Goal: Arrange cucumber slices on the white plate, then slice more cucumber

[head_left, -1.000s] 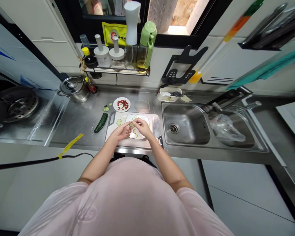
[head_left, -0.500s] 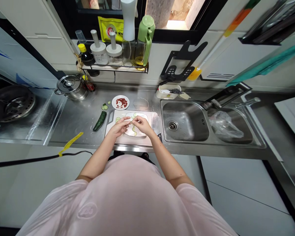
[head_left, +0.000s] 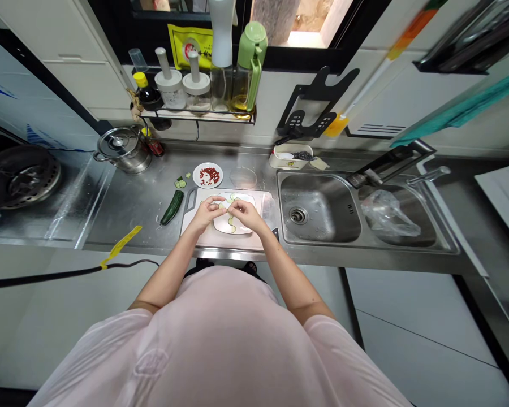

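My left hand (head_left: 207,213) is over a white plate (head_left: 223,227), its thumb and fingers closed around what looks like a pale green cucumber slice (head_left: 221,206). My right hand (head_left: 245,213) meets it from the right in a pinch; whatever lies between those fingertips is too small to make out. On the plate, thin cucumber slices (head_left: 231,221) lie in a curved row. The plate rests on a pale pink cutting board (head_left: 237,243). Left of the board lies a dark green cucumber (head_left: 172,207), with several cut pieces (head_left: 180,182) behind it.
Behind the board stand a white plate of red bits (head_left: 207,175) and a clear round dish (head_left: 243,178). A double sink (head_left: 322,206) is at the right, a plastic bag (head_left: 388,213) in its far basin. Back left is a steel pot (head_left: 123,150); a condiment shelf (head_left: 199,115) hangs above.
My left hand's fingers have curled in and its fingertips have risen slightly. My right hand has stayed nearly in place, still pinching. The plate and board look unmoved.
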Available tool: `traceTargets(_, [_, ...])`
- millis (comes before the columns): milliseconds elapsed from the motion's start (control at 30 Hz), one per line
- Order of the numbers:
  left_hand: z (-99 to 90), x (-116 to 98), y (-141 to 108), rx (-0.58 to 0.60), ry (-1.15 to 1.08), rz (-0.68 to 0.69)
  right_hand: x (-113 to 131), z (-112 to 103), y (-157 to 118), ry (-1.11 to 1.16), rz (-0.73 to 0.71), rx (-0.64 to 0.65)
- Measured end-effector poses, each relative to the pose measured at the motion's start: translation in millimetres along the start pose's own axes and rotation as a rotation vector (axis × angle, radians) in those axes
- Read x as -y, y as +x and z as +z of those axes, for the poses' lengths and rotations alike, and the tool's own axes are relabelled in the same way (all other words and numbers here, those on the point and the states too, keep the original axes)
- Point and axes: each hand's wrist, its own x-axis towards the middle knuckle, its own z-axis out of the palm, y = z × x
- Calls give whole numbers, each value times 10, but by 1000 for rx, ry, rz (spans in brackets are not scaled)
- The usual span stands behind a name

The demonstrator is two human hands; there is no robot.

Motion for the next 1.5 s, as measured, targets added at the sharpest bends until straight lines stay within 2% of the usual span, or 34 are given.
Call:
traceTargets(333, [67, 195, 7, -25, 22, 46, -141, -6, -44, 155, 114, 46])
traceTargets(567, [44, 495, 65, 0, 89, 62, -395, -71, -61, 36, 123, 65])
traceTargets(667, [-16, 649, 110, -21, 206, 79, -510, -106, -73, -41, 144, 91])
traceTargets(800, [-84, 808, 138, -75, 507, 64, -666, -128, -99, -154, 174, 100])
traceTargets(1033, [-46, 816, 61, -60, 922, 60, -803, -99, -125, -389, 215, 102])
traceTargets(1200, [13, 795, 18, -27, 1084, 56, -812, -86, -143, -481, 205, 136])
traceTargets(1500, [47, 860, 13, -23, 1233, 104, -753, -31, -117, -667, 215, 178])
